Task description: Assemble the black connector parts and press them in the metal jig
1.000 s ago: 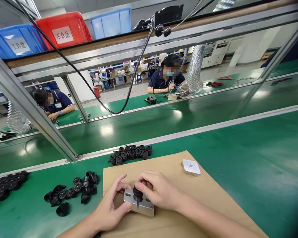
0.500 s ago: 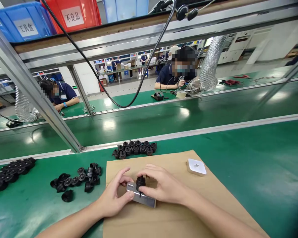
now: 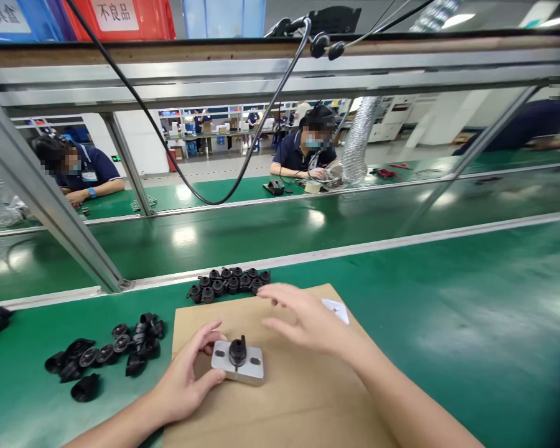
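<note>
While left hand holds block, right open

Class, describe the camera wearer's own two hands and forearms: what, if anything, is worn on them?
The left hand and right hand are bare: no gloves, rings or wristbands show. No sleeve covers the visible left forearm or right forearm, and no markings show.

green bench: brown sheet; black spouted parts clustered behind it; loose black pieces to left.
</note>
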